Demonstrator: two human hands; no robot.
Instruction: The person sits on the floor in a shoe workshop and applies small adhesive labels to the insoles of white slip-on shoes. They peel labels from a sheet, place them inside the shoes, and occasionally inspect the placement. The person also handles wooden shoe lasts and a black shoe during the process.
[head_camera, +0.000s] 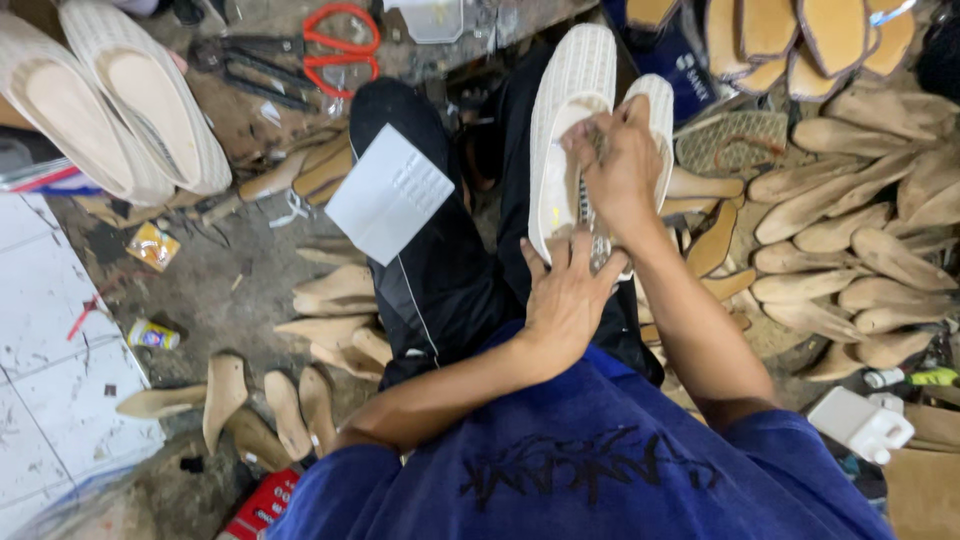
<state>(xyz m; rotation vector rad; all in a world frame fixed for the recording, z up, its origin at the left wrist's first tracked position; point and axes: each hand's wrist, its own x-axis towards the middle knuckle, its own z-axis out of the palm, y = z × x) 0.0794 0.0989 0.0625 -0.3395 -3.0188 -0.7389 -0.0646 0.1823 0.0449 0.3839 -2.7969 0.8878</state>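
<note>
Two hands on a cream woven shoe (560, 130): left hand (567, 295) flat, fingers spread; right hand (618, 165) fingers pinching its opening.

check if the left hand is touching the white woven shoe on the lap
Touching: the head view shows the left hand lying flat on the heel end of the white woven shoe.

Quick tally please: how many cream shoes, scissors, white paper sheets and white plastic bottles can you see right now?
Cream shoes: 4, two on the lap under the right hand and left hand, two at upper left
Scissors: 1, red-handled
Paper sheet: 1
Bottle: 1
Total: 7
</note>
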